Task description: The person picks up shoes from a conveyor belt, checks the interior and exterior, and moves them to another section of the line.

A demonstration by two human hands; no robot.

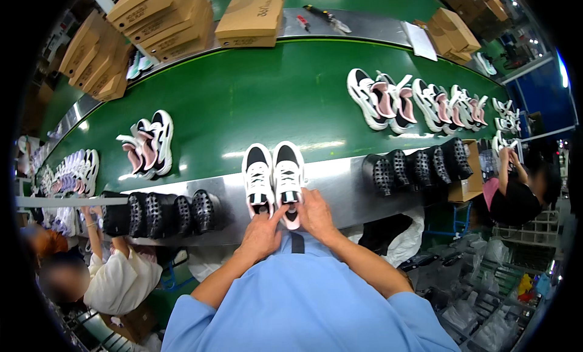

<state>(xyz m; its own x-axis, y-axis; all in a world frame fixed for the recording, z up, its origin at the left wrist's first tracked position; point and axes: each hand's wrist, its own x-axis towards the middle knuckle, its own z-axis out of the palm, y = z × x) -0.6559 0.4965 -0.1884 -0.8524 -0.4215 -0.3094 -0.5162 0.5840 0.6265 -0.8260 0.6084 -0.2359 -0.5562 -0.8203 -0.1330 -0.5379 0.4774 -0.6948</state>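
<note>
Two white sneakers with black toe panels and pink linings are side by side at the metal edge in front of me, toes pointing away. My right hand point(316, 213) grips the right sneaker point(288, 173) along the outer side of its heel opening. My left hand point(262, 235) is at the heels, its thumb and finger closed at the inner edge of the right sneaker's collar. The left sneaker point(258, 176) stands beside it, its heel next to my left hand. Some of my left fingers are hidden behind the hand.
More sneakers point(370, 100) lie in a row on the green belt point(255, 97) at the right; another pair point(152, 142) is at the left. Black studded forms point(203, 211) line the metal ledge on both sides. Shoe boxes point(250, 21) stand on the far ledge. Co-workers sit left and right.
</note>
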